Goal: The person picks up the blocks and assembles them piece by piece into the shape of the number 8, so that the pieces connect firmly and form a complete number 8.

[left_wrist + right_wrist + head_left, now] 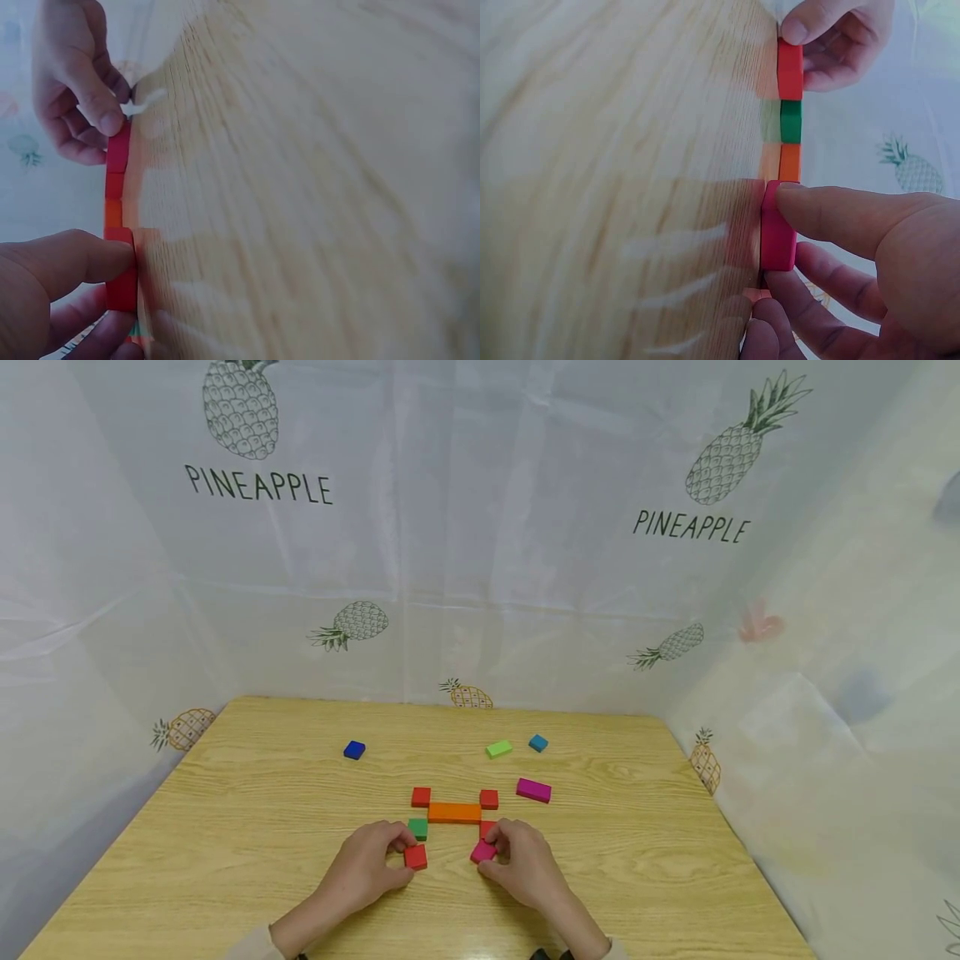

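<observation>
My left hand pinches a red block near the front of the wooden table. Thumb and fingers are at opposite sides of this red block in the left wrist view. A green block lies just beyond it. Opposite, my right hand grips a small magenta block between thumb and fingers, low over the wood. Right behind that one is a red block, partly hidden by my fingers. An orange bar lies between the two sides, with red blocks at its far corners.
A longer magenta block lies to the right. Farther back are a dark blue block, a lime green block and a lighter blue block. A pineapple-print curtain rises behind the wooden table.
</observation>
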Tool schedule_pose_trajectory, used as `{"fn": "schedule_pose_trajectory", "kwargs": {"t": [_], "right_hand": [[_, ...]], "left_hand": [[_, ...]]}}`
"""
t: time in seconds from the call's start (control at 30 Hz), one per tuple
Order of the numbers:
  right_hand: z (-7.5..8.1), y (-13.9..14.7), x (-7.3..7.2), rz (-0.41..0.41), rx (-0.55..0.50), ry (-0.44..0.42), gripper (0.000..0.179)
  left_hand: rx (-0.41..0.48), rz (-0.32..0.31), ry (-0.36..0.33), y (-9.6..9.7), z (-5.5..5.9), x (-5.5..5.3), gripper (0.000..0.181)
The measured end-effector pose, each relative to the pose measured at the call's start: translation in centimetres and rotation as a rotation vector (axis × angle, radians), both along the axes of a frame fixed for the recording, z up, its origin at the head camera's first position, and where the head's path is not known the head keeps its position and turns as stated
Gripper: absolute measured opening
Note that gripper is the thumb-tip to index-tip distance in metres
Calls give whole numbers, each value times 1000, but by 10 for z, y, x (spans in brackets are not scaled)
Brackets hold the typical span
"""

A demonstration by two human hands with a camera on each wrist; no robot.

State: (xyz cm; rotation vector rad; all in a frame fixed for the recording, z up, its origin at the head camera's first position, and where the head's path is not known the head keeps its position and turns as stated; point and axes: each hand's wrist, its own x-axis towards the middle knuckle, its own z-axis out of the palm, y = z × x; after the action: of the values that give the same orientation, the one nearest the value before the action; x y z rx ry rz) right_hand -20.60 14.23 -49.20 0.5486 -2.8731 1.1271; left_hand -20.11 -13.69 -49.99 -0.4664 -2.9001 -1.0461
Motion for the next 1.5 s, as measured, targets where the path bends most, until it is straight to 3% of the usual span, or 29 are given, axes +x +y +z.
{"fn": "schedule_pose_trajectory", "kwargs": {"t": [0.3,0.83,1.5], "right_hand": [[-1,1,0,5,0,-3,26],[-1,0,-1,10,-6,-3,25],[-2,0,-1,-1,-7,-4,26]], "left_hand": [[29,8,-20,4,3,0,29],[18,27,34,8,4,1,29],[37,27,39,10,3,-2,30]]}}
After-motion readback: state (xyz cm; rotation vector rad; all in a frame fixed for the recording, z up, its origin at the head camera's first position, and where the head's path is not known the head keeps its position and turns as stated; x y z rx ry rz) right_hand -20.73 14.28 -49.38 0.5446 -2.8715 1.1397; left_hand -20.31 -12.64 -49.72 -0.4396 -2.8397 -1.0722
